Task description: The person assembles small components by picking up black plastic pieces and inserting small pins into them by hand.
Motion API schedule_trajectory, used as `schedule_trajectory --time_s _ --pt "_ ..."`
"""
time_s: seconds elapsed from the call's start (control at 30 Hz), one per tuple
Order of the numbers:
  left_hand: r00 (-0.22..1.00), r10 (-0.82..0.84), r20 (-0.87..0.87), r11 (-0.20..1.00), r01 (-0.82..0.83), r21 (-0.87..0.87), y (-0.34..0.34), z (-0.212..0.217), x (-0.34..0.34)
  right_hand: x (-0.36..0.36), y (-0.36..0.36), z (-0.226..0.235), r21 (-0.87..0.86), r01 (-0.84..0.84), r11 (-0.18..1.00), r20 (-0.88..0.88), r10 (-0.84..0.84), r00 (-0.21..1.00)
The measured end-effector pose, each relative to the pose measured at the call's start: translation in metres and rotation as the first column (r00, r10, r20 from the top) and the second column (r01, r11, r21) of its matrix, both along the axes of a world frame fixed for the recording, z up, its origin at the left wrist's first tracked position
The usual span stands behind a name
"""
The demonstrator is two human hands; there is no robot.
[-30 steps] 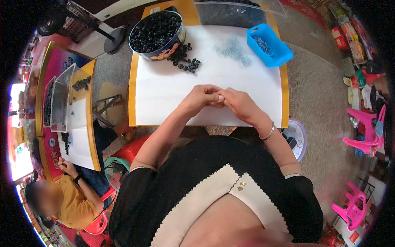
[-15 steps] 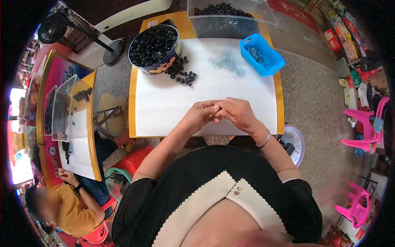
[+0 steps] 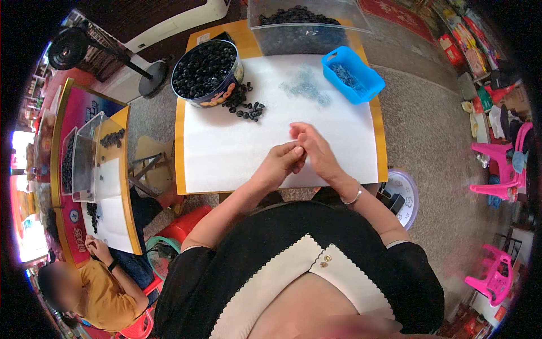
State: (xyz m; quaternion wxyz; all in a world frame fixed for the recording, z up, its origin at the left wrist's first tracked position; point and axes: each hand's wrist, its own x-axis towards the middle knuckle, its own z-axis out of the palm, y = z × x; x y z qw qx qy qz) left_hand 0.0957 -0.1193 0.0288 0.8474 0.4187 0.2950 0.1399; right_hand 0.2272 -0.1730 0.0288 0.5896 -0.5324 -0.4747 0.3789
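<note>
My left hand (image 3: 280, 163) and my right hand (image 3: 314, 148) meet over the near middle of the white sheet (image 3: 226, 152). Their fingertips are pinched together on a tiny part that I cannot make out. A silver bracelet circles my right wrist. A round tin (image 3: 206, 70) full of small black rings stands at the far left of the sheet, with a loose scatter of black rings (image 3: 244, 104) beside it. A patch of small grey pieces (image 3: 306, 90) lies further right, next to a blue tray (image 3: 353, 74) that holds more of them.
A clear bin (image 3: 302, 25) of black pieces stands at the table's far edge. To my left another person in an orange shirt (image 3: 99, 288) works at a second table (image 3: 121, 226) with clear boxes. A fan stand (image 3: 96, 48) and pink plastic chairs (image 3: 499, 164) stand around.
My hands stay joined at the fingertips and have shifted slightly further out over the sheet. The view has tilted, so more of the far table edge shows.
</note>
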Motion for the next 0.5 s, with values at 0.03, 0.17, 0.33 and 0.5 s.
schedule_trajectory --time_s 0.03,0.17,0.33,0.5 --pt "1.0 -0.001 0.002 1.0 0.001 0.001 -0.003 0.0 0.003 -0.007 -0.001 0.002 -0.172 -0.098 0.98 -0.249 0.053 0.967" --pt "0.999 0.054 -0.001 0.981 -0.052 0.184 -0.022 -0.003 0.014 -0.015 0.0 0.003 -0.137 0.115 0.984 -0.231 -0.145 0.962" --pt "0.986 0.165 0.035 0.934 -0.168 0.314 -0.027 -0.008 0.018 -0.018 0.002 0.008 -0.117 0.191 0.975 -0.213 -0.213 0.954" --pt "0.976 0.19 0.106 0.981 -0.193 0.019 -0.003 -0.006 0.013 -0.011 0.012 0.01 0.03 0.126 0.992 -0.087 -0.123 0.989"
